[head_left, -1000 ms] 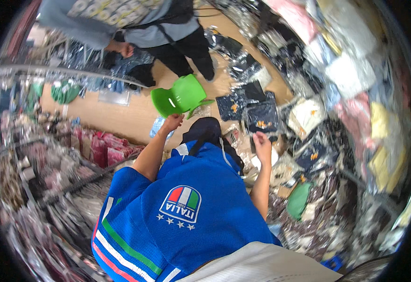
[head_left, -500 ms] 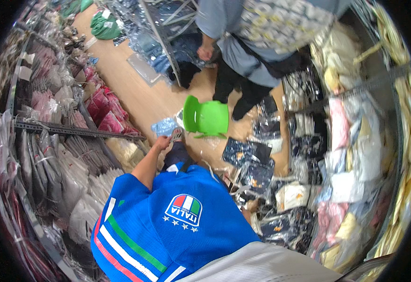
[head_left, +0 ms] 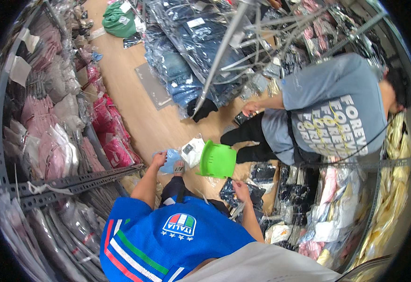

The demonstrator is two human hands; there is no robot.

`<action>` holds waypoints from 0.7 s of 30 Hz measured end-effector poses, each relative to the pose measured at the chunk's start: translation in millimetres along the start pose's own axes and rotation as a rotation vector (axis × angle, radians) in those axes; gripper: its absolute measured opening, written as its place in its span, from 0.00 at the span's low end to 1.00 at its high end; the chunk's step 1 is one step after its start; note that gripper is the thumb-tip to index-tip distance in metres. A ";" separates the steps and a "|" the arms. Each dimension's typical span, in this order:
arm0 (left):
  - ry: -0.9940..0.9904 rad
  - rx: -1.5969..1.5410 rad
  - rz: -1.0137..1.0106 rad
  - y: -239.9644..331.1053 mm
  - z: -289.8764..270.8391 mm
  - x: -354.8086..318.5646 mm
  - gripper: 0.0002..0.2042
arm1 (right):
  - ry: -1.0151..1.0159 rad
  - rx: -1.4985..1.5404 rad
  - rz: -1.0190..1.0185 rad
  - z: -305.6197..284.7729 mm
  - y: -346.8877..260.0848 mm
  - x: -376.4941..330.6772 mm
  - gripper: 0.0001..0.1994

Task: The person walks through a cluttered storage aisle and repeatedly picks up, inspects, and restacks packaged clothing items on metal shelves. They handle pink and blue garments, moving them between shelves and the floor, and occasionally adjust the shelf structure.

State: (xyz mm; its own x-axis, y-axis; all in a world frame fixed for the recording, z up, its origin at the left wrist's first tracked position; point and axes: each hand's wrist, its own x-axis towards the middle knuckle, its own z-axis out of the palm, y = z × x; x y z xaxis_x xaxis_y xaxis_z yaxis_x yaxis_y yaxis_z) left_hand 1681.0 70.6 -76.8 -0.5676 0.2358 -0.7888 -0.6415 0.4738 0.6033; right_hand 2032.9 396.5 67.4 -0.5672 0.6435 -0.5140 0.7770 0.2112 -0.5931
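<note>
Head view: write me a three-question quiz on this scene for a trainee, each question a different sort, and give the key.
1. Which appears nearer the green chair in the picture: the person's left hand or right hand?
2. True or false: the green bundle lies toward the upper left of the view.
3. The main colour of the camera wearer's shirt is: A) yellow; B) blue; C) black.

Key: 1. The right hand. 2. True. 3. B.
</note>
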 end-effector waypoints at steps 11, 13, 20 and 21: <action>0.173 -0.101 -0.097 -41.8 -77.6 25.9 0.28 | -0.439 -0.236 -0.393 127.9 -222.8 92.4 0.20; 0.206 -0.090 -0.078 -54.2 -86.8 25.2 0.28 | -0.478 -0.207 -0.410 152.9 -258.9 103.9 0.19; 0.198 -0.212 0.003 -13.8 -107.0 27.5 0.27 | -0.512 -0.148 -0.341 230.8 -275.4 181.6 0.19; 0.205 -0.237 -0.017 -6.9 -116.9 26.4 0.27 | -0.510 -0.142 -0.277 238.8 -260.5 189.3 0.19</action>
State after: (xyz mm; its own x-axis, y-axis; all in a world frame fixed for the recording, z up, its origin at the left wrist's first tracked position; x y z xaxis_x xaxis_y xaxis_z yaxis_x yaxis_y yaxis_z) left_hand 1610.1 -25.7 -88.1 -0.6326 0.0417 -0.7734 -0.7407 0.2592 0.6198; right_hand 1657.9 287.7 -23.3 -0.7862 0.1235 -0.6056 0.5904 0.4398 -0.6768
